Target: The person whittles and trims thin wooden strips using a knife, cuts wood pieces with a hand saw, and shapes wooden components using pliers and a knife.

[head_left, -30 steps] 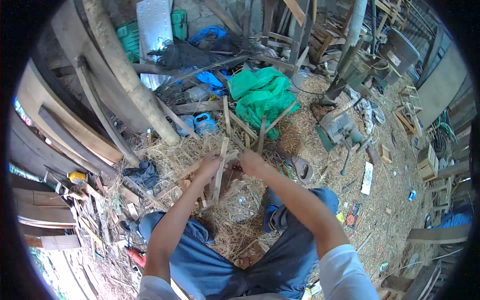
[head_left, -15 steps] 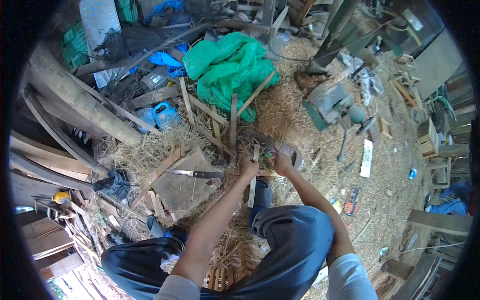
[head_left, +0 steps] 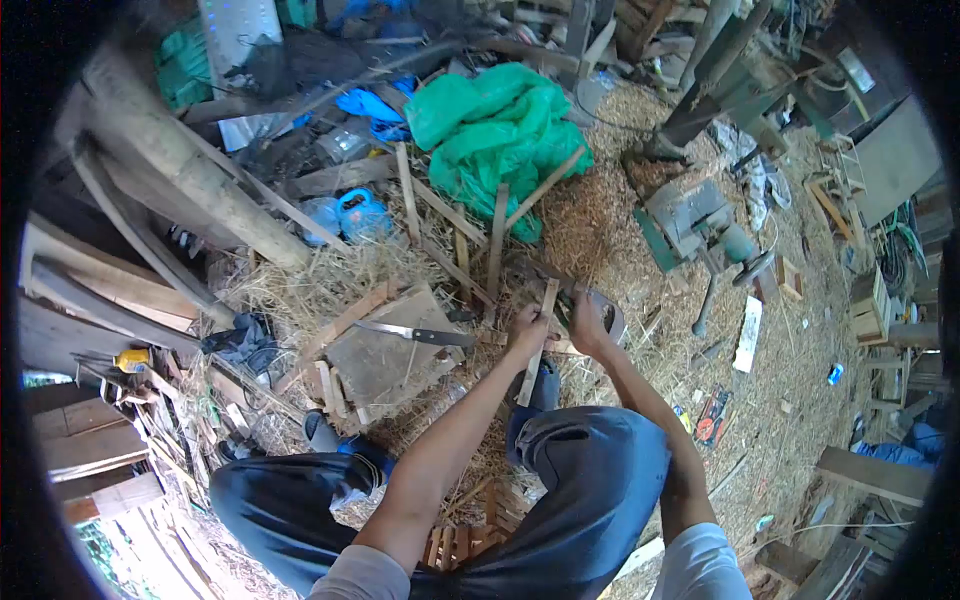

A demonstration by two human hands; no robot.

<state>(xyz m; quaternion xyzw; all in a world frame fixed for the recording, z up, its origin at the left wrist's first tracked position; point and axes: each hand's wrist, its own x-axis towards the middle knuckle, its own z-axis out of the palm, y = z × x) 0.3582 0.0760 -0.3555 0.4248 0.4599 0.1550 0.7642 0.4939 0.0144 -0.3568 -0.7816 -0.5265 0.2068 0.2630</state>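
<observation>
My left hand (head_left: 530,328) is closed around a narrow wooden strip (head_left: 530,375), which stands tilted with its top end leaning right. Close by on the right, my right hand (head_left: 590,325) has its fingers curled; what they hold is hidden. Behind that hand a dull brownish curved piece (head_left: 617,318) with a rounded loop shows, its kind unclear. A little green shows between the hands, too small to name. Left of them, a knife (head_left: 415,334) with a dark handle lies on a flat wooden block (head_left: 390,365).
A green plastic sheet (head_left: 500,135) lies ahead, with several sticks leaning before it. A blue jug (head_left: 362,214) stands to its left. At the right are a grey metal machine (head_left: 690,220), a white strip (head_left: 747,335) and a red tool (head_left: 712,418) on the shavings.
The view has shifted, so the surroundings sit further right. The wooden strip leans more to the right, and less green shows between my hands.
</observation>
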